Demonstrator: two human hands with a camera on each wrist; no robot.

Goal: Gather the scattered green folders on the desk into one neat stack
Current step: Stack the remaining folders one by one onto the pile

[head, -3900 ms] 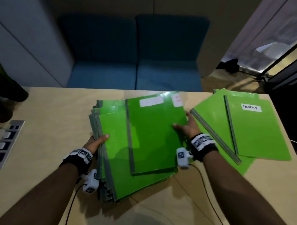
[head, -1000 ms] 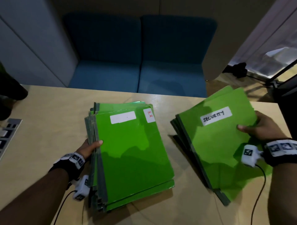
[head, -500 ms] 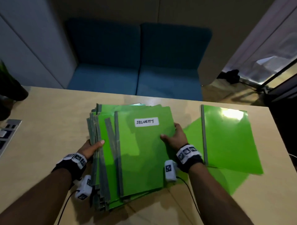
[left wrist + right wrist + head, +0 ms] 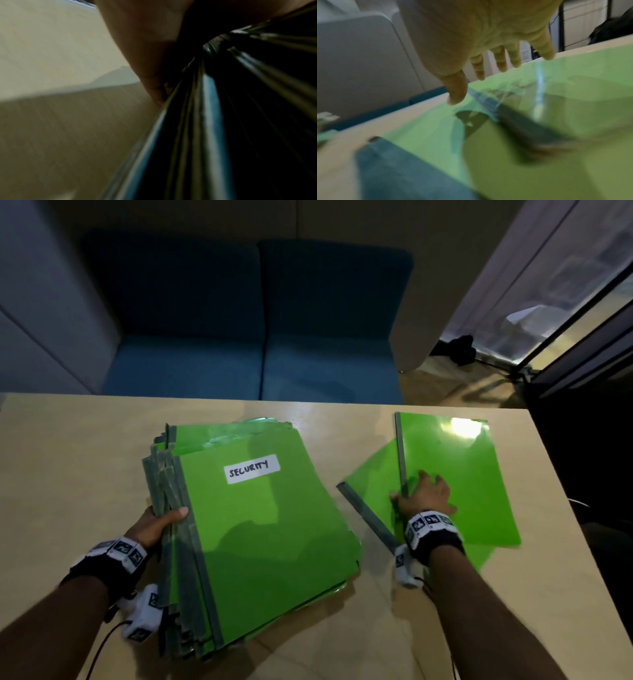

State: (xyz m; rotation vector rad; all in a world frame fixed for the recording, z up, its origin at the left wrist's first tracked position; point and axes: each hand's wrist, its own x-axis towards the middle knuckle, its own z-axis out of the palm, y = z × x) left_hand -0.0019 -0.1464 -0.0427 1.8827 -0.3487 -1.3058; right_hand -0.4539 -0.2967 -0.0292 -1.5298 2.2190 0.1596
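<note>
A thick stack of green folders [image 4: 267, 529] lies on the desk, its top one labelled SECURITY [image 4: 252, 469]. My left hand [image 4: 157, 525] grips the stack's left spine edge, thumb on top. In the left wrist view my left hand [image 4: 150, 60] meets the dark folder spines [image 4: 223, 121]. To the right lie two loose green folders, one [image 4: 455, 467] overlapping a skewed lower one [image 4: 371, 484]. My right hand [image 4: 426, 496] is over the upper one's spine, fingers spread and straight. The right wrist view shows my right hand [image 4: 489, 54] just above the green cover [image 4: 573, 94]; whether it touches I cannot tell.
The light wooden desk [image 4: 85, 460] ends just right of the loose folders. A blue sofa [image 4: 260, 364] stands behind the far edge. Cables run from both wrist cameras across the near part of the desk.
My right hand has left the SECURITY folder on the stack and moved right to the loose folders. That folder now lies squarer on the stack. My left hand kept its grip.
</note>
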